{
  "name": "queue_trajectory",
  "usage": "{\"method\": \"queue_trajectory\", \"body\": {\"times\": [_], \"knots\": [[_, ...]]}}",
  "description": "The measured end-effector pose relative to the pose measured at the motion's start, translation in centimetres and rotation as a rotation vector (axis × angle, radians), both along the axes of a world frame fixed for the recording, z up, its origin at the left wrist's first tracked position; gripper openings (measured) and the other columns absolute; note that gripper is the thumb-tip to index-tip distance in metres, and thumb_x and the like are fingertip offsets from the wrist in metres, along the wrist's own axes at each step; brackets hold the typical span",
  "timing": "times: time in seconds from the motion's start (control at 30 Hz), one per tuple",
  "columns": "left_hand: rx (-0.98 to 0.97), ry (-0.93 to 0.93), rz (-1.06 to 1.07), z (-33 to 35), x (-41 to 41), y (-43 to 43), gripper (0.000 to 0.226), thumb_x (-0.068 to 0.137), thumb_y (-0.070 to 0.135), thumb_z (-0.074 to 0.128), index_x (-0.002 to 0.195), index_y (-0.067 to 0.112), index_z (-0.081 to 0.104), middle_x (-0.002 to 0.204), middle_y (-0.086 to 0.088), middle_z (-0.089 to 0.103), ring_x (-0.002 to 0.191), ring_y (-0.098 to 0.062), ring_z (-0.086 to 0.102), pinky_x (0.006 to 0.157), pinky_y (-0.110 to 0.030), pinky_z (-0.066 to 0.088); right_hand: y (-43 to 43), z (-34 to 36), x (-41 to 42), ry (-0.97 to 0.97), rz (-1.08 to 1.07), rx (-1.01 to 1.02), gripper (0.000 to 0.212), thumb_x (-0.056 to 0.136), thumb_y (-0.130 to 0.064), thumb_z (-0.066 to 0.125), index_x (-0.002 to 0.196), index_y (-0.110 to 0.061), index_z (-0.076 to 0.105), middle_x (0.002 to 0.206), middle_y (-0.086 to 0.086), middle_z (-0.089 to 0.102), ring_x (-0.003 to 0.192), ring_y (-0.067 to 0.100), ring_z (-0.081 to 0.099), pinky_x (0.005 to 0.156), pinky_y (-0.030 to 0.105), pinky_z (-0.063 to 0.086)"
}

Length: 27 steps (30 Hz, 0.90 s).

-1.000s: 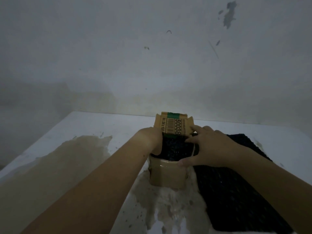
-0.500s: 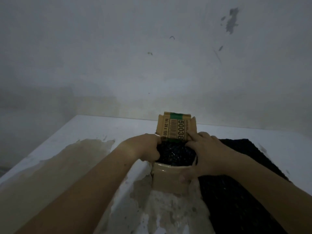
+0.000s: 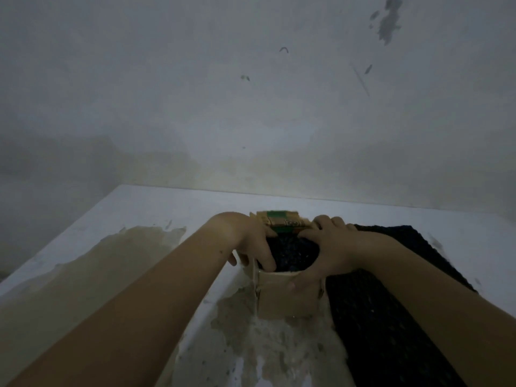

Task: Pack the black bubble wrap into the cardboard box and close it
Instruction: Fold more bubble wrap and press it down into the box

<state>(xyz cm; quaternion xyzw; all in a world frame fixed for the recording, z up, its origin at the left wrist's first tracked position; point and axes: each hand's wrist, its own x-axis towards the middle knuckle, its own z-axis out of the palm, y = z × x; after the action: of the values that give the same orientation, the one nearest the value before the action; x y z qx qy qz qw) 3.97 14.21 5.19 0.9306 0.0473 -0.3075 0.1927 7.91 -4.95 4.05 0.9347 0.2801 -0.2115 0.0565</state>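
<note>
A small cardboard box (image 3: pixel 287 298) stands upright in the middle of the table, its top filled with black bubble wrap (image 3: pixel 290 254). The far flap (image 3: pixel 282 219), printed with a barcode and a green stripe, leans in over the opening. My left hand (image 3: pixel 251 247) is on the box's left rim with its fingers curled down onto the wrap. My right hand (image 3: pixel 332 252) grips the right rim, thumb on the front wall and fingers by the far flap.
A large black bubble wrap sheet (image 3: pixel 391 317) lies flat to the right of the box, under my right forearm. The white table (image 3: pixel 167 213) has worn brown patches (image 3: pixel 83 269) on the left and in front. A stained wall rises just behind.
The far flap has tipped forward and down over the opening. My left hand moved from pushing inside the box onto its left rim. The camera view shifted lower on the scene.
</note>
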Motion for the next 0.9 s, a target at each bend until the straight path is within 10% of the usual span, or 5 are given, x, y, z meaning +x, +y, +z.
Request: {"method": "queue_trajectory", "body": {"times": [0.33,0.5,0.9], "knots": [[-0.047,-0.134,-0.091,-0.6,-0.4,1.1,0.077,0.081,0.024,0.071,0.148,0.041,0.037,0.125,0.002,0.056,0.097,-0.015,0.062,0.075,-0.029,0.06,-1.8,-1.9,-1.2,-0.176,0.11,0.114,0.119,0.059,-0.087,0.058,0.153,-0.034,0.007,0.157,-0.002,0.008,0.141,0.027,0.012,0.117,0.046,0.016],[-0.279,-0.201,0.016,-0.5,-1.8,2.3,0.063,0.089,0.032,0.063,0.146,0.039,0.037,0.143,0.006,0.036,0.118,-0.018,0.052,0.087,-0.032,0.056,-3.7,-1.6,-2.4,-0.442,0.348,0.311,0.073,0.067,-0.074,0.064,0.127,-0.036,0.053,0.134,-0.009,0.043,0.116,0.016,0.04,0.094,0.035,0.039],[0.255,-0.287,-0.128,-0.5,-1.3,-0.9,0.067,0.075,0.034,0.078,0.132,0.016,0.047,0.115,-0.004,0.06,0.091,-0.018,0.057,0.074,-0.032,0.054,-2.1,-0.2,-3.5,-0.448,0.398,0.006,0.045,0.085,-0.067,0.047,0.068,-0.026,0.05,0.084,-0.005,0.058,0.076,0.017,0.041,0.07,0.032,0.027]]}}
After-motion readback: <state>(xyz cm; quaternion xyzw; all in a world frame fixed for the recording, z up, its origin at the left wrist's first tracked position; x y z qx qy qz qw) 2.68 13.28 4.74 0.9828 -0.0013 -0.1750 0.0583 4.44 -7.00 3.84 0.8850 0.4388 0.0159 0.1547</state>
